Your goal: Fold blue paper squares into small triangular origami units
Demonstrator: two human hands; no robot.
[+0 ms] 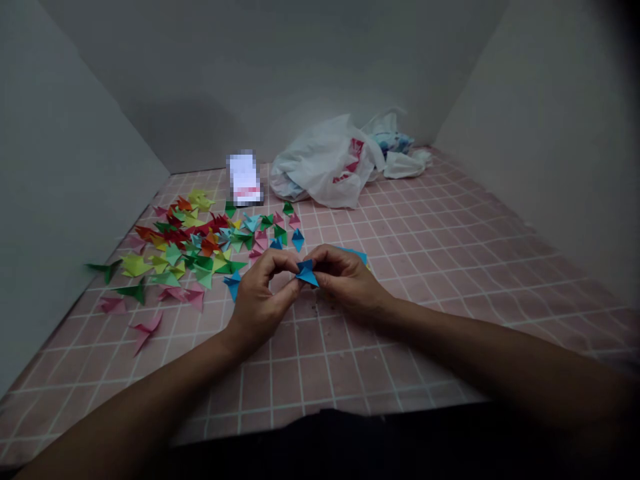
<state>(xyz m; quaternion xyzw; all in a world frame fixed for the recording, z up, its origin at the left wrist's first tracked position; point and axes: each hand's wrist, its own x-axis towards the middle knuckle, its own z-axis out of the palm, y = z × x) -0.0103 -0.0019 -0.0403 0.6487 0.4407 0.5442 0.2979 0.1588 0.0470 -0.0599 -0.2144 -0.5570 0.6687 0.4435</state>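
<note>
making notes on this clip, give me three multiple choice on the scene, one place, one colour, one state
1. Where is the white plastic bag?
A) at the far end of the pink grid surface
B) beside the left wall
C) nearest the camera

2. What colour is the folded paper pinched between the left hand and right hand?
A) red
B) blue
C) yellow

3. What state is that paper in?
A) flat
B) folded to points
C) crumpled into a ball

1 A, it lies far beyond the hands.
2 B, blue shows between the fingers.
3 B, pointed corners stick out.

folded paper pieces [187, 243] : left, on gridded mat [425, 267] | plastic bag [325, 163] : on mat, behind and right of pieces
</note>
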